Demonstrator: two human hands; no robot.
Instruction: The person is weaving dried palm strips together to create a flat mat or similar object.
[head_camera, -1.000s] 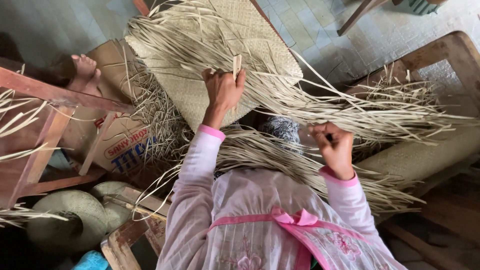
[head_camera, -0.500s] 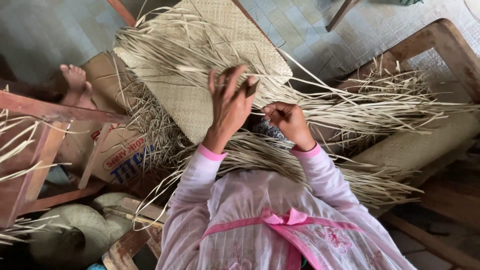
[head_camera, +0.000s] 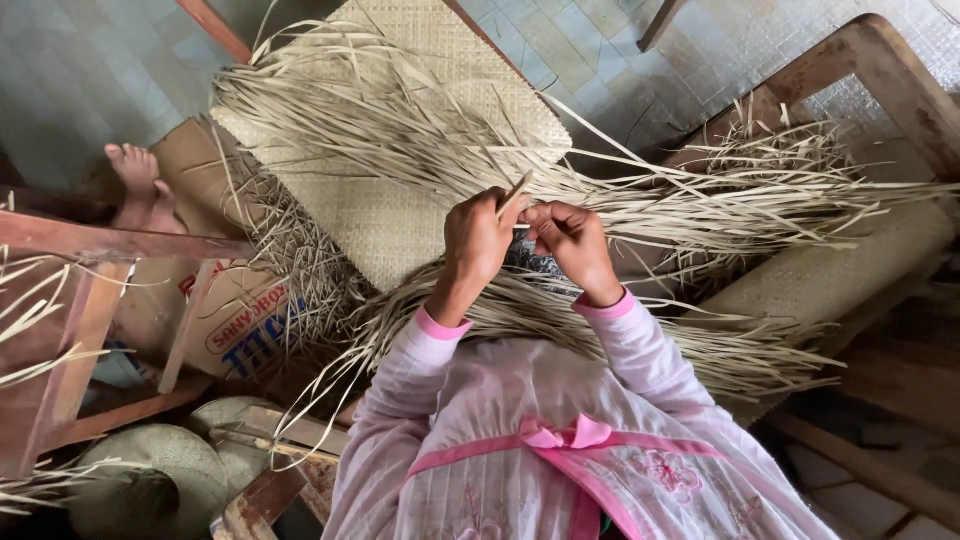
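Both hands are held together at the near edge of the woven mat (head_camera: 420, 215): the left hand (head_camera: 478, 243) is closed around a pale straw strip (head_camera: 516, 190) that sticks up past its fingers, and the right hand (head_camera: 570, 243) is pinched shut on loose strands just beside it. Loose straw (head_camera: 720, 205) fans out right across a wooden frame (head_camera: 880, 70) and crowds the lap on both sides. Open tiled floor (head_camera: 90, 70) is seen only beyond the mat's far edge, while a cardboard box (head_camera: 240, 320) and a bare foot (head_camera: 135, 170) hem the left.
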